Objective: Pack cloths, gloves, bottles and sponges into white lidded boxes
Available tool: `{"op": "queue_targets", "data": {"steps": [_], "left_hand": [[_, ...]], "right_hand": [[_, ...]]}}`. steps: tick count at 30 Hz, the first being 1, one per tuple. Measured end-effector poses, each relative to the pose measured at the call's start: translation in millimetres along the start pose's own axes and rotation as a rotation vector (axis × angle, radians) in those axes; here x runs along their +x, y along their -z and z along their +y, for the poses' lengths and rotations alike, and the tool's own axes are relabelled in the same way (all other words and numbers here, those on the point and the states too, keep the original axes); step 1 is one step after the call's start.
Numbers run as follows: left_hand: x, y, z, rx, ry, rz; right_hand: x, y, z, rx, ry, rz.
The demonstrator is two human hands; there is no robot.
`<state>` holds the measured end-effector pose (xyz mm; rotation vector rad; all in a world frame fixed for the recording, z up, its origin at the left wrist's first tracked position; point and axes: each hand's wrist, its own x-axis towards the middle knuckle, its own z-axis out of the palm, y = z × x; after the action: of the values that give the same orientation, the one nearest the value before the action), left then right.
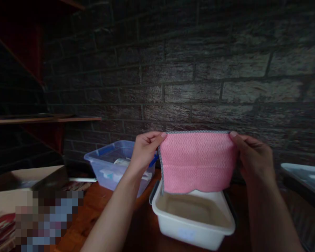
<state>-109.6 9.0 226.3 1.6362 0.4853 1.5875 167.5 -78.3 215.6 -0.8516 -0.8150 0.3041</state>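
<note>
A pink cleaning cloth [196,162] with a dark checked edging hangs spread out between my two hands. My left hand [148,147] pinches its upper left corner, while the upper right corner is held between the thumb and fingers of my right hand [254,157]. The cloth's lower edge hangs over the back part of a white plastic tub [191,239]. Inside the tub is a murky, brownish surface that looks like water. The far rim of the tub is partly hidden by the cloth.
Left of the tub stands a clear bluish plastic bin [102,171] with crumpled white items inside. Cardboard boxes [46,175] are at the far left, below a wooden shelf [76,119]. A pale lid-like object [307,175] sits at right. Behind is a dark brick wall [173,77].
</note>
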Motion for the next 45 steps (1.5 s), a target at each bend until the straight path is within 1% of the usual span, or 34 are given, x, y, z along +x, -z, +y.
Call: {"op": "queue_targets", "data": {"steps": [3,6,8,10,13,17,20,22,26,28,36,41,43,45], "left_hand": [[1,-0.3,0,0.053,-0.035,0.014],[3,2.4,-2,0.070,-0.026,-0.026],[5,6.3,-3,0.060,-0.003,-0.060],[6,10.6,-4,0.057,0.003,-0.069],[9,15.8,-7,0.067,-0.014,-0.025],[15,18.6,-11,0.066,-0.017,0.052],[18,18.7,-13,0.083,-0.051,0.079],[18,18.2,-14,0.108,-0.090,0.100],[17,15.3,-11,0.168,-0.175,0.128],[16,13.1,-9,0.183,-0.197,0.127],[11,7.1,-7,0.196,-0.203,0.069],[9,4.4,-17,0.274,-0.226,0.120],[10,4.3,-22,0.299,-0.191,0.126],[11,4.5,-26,0.295,-0.140,0.127]], "right_hand": [[-2,-3,3,-0.076,0.074,0.061],[-3,-4,7,-0.035,0.075,0.051],[-3,-4,6,0.021,0.043,0.006],[-4,-4,2,0.069,-0.001,-0.076],[-7,-7,-7,0.113,-0.071,-0.197],[-9,-10,-13,0.126,-0.130,-0.241],[-9,-9,-10,0.143,-0.123,-0.261],[-8,-8,-6,0.118,-0.062,-0.238],[-9,-10,-3,-0.059,0.154,-0.103],[-10,-11,-3,-0.126,0.206,-0.070],[-11,-12,2,-0.172,0.211,-0.009],[-15,-14,-1,-0.232,0.233,-0.040],[-15,-14,-1,-0.202,0.193,-0.061],[-14,-13,1,-0.125,0.108,-0.094]]}}
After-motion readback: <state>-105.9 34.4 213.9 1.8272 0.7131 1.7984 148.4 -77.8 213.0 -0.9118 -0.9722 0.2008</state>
